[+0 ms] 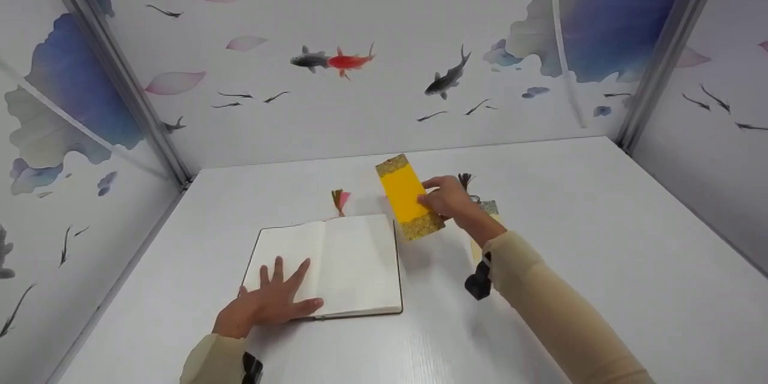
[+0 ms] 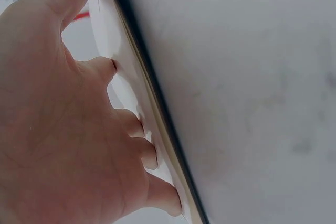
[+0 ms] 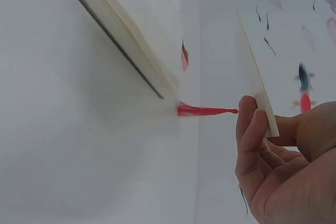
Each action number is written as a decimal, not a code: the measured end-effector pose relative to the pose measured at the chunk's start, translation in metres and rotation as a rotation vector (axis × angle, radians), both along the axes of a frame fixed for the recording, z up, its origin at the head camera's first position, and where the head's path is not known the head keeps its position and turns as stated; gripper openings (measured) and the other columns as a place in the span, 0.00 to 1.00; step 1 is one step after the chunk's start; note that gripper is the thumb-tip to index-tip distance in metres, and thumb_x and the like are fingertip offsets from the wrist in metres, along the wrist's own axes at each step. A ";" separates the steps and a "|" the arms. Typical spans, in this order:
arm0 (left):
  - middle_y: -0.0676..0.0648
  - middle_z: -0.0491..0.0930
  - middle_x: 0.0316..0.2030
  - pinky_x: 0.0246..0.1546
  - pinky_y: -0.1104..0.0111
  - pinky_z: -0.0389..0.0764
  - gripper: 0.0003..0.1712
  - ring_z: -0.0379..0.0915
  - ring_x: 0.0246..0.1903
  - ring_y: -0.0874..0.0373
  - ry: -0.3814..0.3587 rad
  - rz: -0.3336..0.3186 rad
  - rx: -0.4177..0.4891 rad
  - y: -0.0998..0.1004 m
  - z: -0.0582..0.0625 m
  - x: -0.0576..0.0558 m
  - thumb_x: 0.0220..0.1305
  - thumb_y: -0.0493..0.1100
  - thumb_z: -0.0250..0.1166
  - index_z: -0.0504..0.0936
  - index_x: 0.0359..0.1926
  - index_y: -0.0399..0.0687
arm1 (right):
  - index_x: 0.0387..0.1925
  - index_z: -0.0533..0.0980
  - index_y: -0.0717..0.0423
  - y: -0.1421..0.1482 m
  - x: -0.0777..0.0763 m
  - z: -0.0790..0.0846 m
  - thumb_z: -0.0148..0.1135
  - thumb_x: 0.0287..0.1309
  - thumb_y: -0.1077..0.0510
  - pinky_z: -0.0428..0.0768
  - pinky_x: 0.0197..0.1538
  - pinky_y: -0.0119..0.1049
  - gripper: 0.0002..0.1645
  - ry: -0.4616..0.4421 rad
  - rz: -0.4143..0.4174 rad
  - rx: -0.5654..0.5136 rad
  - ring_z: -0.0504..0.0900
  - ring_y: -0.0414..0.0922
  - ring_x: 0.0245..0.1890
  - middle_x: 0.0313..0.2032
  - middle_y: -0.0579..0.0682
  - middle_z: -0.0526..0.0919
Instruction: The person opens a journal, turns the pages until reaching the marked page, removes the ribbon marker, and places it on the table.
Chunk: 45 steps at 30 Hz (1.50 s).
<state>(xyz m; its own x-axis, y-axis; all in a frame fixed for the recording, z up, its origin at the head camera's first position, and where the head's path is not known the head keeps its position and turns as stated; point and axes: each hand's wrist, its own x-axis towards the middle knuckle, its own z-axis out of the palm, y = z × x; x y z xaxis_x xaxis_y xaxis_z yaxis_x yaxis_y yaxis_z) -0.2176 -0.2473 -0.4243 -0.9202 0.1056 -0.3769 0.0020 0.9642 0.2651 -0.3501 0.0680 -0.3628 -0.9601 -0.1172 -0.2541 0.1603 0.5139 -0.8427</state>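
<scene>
An open notebook with blank pages lies on the table. My left hand rests on its left page, fingers spread; the left wrist view shows the hand at the edge of the notebook. To the right of the notebook, my right hand pinches a yellow bookmark with gold patterned ends, held above the table. Seen edge-on in the right wrist view, the bookmark sits between thumb and fingers of the hand. A red tassel hangs by the fingertips; where it attaches is hidden.
A pink and olive tassel sticks out past the notebook's top edge. Another bookmark, grey-ended and near a dark tassel, lies partly hidden under my right forearm. Printed panels enclose the white table at the back and sides.
</scene>
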 end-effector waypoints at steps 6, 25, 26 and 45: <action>0.29 0.28 0.69 0.50 0.25 0.36 0.51 0.24 0.66 0.26 0.002 -0.006 0.020 -0.001 0.000 0.000 0.55 0.75 0.46 0.41 0.72 0.58 | 0.64 0.62 0.59 0.049 -0.016 0.011 0.50 0.64 0.58 0.78 0.44 0.36 0.28 0.038 -0.035 0.048 0.75 0.46 0.41 0.56 0.59 0.72; 0.29 0.28 0.69 0.49 0.24 0.33 0.53 0.23 0.66 0.26 0.005 0.000 0.014 -0.004 -0.006 -0.005 0.52 0.78 0.45 0.41 0.72 0.60 | 0.70 0.46 0.62 0.174 -0.020 -0.032 0.42 0.65 0.60 0.76 0.49 0.44 0.34 0.026 -0.001 0.097 0.72 0.52 0.48 0.61 0.68 0.63; 0.29 0.28 0.69 0.49 0.24 0.34 0.53 0.23 0.66 0.26 0.001 -0.001 0.010 -0.002 -0.003 -0.004 0.53 0.77 0.46 0.41 0.72 0.59 | 0.70 0.46 0.63 0.178 -0.017 -0.035 0.41 0.66 0.60 0.76 0.49 0.44 0.34 0.023 0.009 0.118 0.72 0.52 0.48 0.61 0.68 0.63; 0.31 0.26 0.69 0.50 0.25 0.34 0.54 0.22 0.67 0.28 -0.008 0.013 0.013 -0.005 -0.011 -0.007 0.51 0.79 0.45 0.39 0.72 0.62 | 0.64 0.54 0.71 0.192 0.025 -0.060 0.54 0.61 0.55 0.80 0.37 0.34 0.37 -0.017 0.007 0.360 0.75 0.51 0.41 0.56 0.72 0.65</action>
